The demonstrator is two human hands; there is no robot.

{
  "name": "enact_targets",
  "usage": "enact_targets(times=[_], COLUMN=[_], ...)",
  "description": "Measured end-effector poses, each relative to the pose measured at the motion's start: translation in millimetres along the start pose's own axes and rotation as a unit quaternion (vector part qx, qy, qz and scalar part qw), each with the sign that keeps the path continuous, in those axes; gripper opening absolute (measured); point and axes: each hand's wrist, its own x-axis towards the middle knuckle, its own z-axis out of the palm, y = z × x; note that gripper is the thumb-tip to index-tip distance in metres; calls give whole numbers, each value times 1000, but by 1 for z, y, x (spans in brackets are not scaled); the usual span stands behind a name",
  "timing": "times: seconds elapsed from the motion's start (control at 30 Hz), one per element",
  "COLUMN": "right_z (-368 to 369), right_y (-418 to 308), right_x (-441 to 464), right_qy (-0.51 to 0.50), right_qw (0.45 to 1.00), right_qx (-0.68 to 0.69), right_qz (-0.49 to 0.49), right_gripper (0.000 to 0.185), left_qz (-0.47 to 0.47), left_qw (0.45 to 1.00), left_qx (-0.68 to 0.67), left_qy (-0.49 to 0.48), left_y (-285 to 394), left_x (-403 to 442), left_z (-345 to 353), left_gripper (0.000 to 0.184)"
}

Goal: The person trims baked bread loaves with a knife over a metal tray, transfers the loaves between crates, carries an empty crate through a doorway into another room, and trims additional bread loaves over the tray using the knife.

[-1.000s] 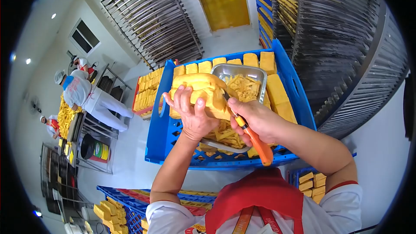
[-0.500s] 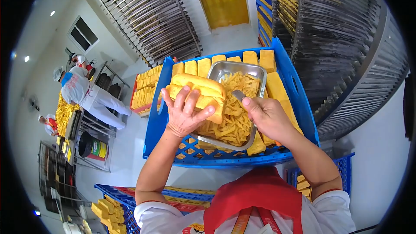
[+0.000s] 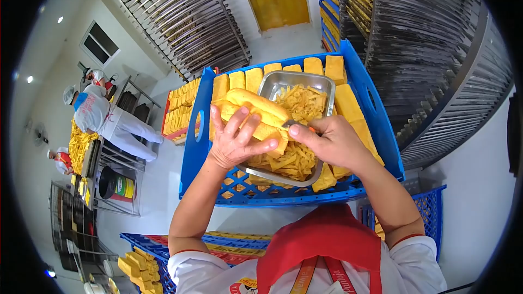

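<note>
My left hand point(image 3: 233, 144) holds a yellow bread loaf point(image 3: 255, 106), fingers spread across its near side, tilted above a metal tray. In my right hand point(image 3: 338, 141) is a small knife point(image 3: 288, 123) with a short, wide blade. The blade meets the loaf's right end. Below, the steel tray point(image 3: 266, 82) holds a heap of yellow trimmings point(image 3: 299, 166) cut in strips. That tray rests on more yellow loaves point(image 3: 348, 103) packed in a blue plastic crate point(image 3: 381, 125).
To the left stands a red crate point(image 3: 165, 111) of yellow loaves. Tall metal racks point(image 3: 185, 21) rise behind and to the right. Further left, co-workers point(image 3: 98, 108) stand at a table with yellow pieces. Another blue crate point(image 3: 430, 212) sits by my right elbow.
My right hand has brought the knife up and left, from above the trimmings to the loaf's right end. The loaf has tipped slightly, its right end lower.
</note>
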Motion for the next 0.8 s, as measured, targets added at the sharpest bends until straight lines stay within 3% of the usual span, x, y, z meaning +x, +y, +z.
enact_targets(times=[0.1,0.17,0.2,0.37,0.5,0.63,0.8], right_z=[3,-3,-3,11,27,40,37], right_y=[11,13,12,1,-2,-3,-3], right_x=[1,2,3,0,-4,2,3], right_qy=[18,14,44,80,83,114,59], right_qw=[995,999,999,993,995,990,994], right_qx=[100,28,-13,-71,4,26,40], right_qz=[1,8,-1,-53,-62,-78,-84], right_gripper=[62,60,59,60,63,64,62], left_qz=[-22,-174,-171,-229,-362,-346,-329], left_qw=[1000,967,969,946,886,884,901], left_qx=[-21,-178,-169,-227,-273,-266,-248], left_qy=[-8,49,47,29,96,165,133], left_y=[-4,-5,-8,-3,-1,5,11], left_x=[4,12,11,5,-2,6,5], left_z=[-2,-4,-2,5,19,21,14], left_gripper=[77,102,121,127,130,127,126])
